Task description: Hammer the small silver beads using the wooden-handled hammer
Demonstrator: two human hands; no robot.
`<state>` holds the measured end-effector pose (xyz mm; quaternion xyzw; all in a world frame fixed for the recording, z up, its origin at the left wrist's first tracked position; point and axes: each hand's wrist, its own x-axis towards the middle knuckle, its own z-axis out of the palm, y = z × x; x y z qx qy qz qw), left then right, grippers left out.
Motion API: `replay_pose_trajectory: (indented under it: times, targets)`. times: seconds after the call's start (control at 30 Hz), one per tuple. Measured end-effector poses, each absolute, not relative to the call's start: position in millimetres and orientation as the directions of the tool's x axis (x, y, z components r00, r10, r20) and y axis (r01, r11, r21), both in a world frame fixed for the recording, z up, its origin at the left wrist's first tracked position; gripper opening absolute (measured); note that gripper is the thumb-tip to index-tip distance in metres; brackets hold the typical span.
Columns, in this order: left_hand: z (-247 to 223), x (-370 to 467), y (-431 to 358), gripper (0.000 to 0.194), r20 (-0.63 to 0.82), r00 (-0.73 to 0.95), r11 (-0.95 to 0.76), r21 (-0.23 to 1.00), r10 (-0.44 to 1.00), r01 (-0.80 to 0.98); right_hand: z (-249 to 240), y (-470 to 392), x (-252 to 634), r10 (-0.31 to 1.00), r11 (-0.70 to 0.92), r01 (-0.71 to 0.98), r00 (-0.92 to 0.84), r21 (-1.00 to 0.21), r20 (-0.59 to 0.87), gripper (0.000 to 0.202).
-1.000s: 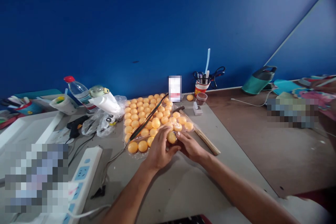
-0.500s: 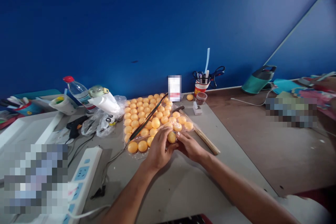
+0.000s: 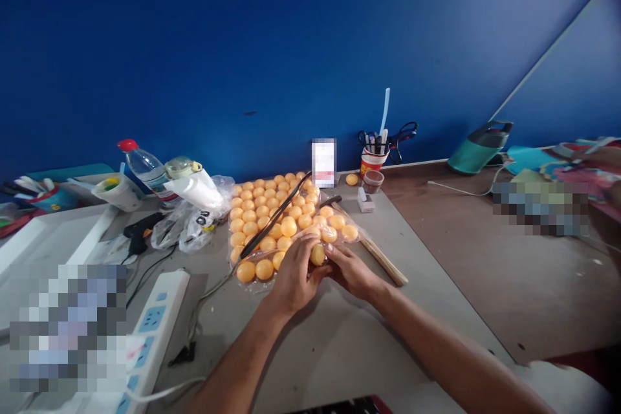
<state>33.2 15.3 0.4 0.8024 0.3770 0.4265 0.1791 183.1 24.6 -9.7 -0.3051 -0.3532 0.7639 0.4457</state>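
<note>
Between my two hands is an orange ping-pong ball, held at the near edge of a clear plastic bag. My left hand curls around its left side, thumb underneath. My right hand closes on it from the right, thumb at the top. Just beyond lies the bag of ping-pong balls, many of them in rows, with a black strap across it. A wooden-handled hammer rests to the right, its head near the bag. My palms' inner sides are hidden.
A white power strip and a black glue gun lie on the left, near a red-capped bottle. A cup of pens, a small tub and a loose ball stand at the back. Farther right is a teal container.
Both hands stay in nearly the same place with the ball between them. The whole view has shifted very slightly; nothing else has plainly moved.
</note>
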Motion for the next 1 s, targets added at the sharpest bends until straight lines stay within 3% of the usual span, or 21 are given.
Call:
replay_pose_trajectory:
  times: [0.13,0.43,0.6,0.73,1.0]
  targets:
    - [0,33,15,0.035,0.536,0.347,-0.637,0.612,0.770,0.468,-8,25,185,0.894,-0.363,-0.497,-0.423,-0.788,-0.145,0.040]
    - [-1,32,16,0.046,0.522,0.340,-0.622,0.630,0.782,0.465,-2,26,187,0.898,-0.287,-0.446,-0.433,-0.848,-0.076,0.036]
    - [1,32,16,0.036,0.504,0.330,-0.603,0.663,0.798,0.444,-6,26,185,0.912,-0.309,-0.480,-0.395,-0.821,-0.112,0.041]
    - [3,32,16,0.035,0.481,0.265,-0.549,0.709,0.835,0.443,-1,26,189,0.887,-0.355,-0.504,-0.447,-0.788,-0.114,0.032]
    - [-1,34,14,0.043,0.558,0.255,-0.604,0.635,0.789,0.481,2,27,191,0.900,-0.338,-0.516,-0.422,-0.787,-0.110,0.028]
